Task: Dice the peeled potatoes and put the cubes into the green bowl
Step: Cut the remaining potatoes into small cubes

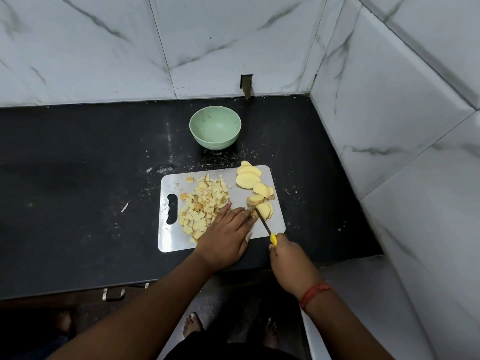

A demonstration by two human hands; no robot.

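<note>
Right hand (288,258) grips yellow-handled knife (265,225), blade at potato slices (255,189) on cutting board (275,224). Left hand (225,236) fingers flat beside cubes (202,205). Green bowl (215,130) behind board. No readable writing.

no readable text, labels or numbers

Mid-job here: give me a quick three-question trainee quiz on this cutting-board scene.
1. True or false: the green bowl already holds potato cubes.
2. Which hand grips the knife? A) left hand B) right hand
3. On which side of the cutting board do the potato slices lie?

Key: 1. False, it is empty. 2. B. 3. The right side.
</note>
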